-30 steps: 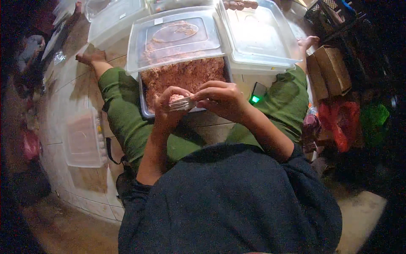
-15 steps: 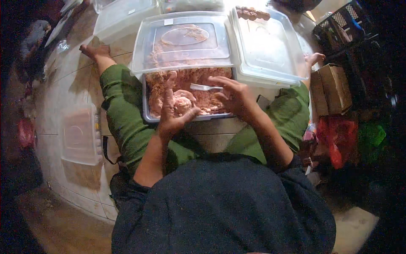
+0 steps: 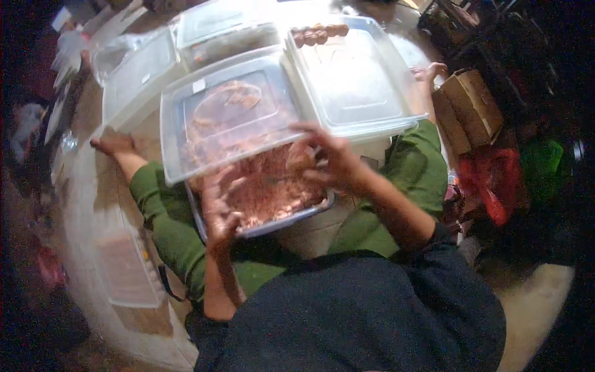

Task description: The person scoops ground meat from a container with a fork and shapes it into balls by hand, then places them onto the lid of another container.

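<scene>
Between my legs stands a plastic tub [image 3: 285,224] with a pinkish-brown, minced-looking mass [image 3: 266,186] in it. A clear lid [image 3: 176,139] covers its far part, and the near part is uncovered. My left hand [image 3: 218,214] is over the tub's near left side, its fingers blurred against the mass. Above the tub's right side, my right hand [image 3: 331,155] has its fingers bent and smeared by motion. A brownish patch shows by these fingers; I cannot tell whether it is held or lies behind them.
To the right of the tub is a translucent container [image 3: 347,80] with several dark brown lumps [image 3: 319,35] at its far end. More lidded containers [image 3: 139,77] stand behind. A flat container [image 3: 127,270] lies left. On the right are a cardboard box [image 3: 468,111], a red bag [image 3: 493,186] and a green bag [image 3: 540,167].
The whole view has turned and shifted, with the tub now lower and tilted. My hands are farther apart. The white plastic fork and the pale lump by my left hand no longer show.
</scene>
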Demonstrator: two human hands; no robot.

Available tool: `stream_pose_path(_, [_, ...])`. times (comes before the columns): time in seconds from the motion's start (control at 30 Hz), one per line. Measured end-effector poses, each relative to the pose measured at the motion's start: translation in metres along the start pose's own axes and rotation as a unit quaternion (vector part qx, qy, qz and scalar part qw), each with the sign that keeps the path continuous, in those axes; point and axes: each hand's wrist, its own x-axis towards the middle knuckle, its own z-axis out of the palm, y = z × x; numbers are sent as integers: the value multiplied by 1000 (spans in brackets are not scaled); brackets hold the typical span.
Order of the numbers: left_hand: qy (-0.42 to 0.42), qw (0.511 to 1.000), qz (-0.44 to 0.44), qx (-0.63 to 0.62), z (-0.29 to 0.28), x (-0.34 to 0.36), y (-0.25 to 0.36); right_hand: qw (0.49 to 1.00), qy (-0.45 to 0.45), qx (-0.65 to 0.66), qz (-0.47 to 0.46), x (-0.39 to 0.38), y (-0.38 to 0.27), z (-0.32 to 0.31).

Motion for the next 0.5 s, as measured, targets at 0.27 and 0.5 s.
stream_pose_path(0.27, [318, 845, 229, 364, -25, 16, 4, 929, 217, -280, 107, 114, 109, -179])
stream_pose_path(0.5, [411, 879, 35, 238, -19, 14, 3, 927, 242, -268, 105, 187, 202, -211])
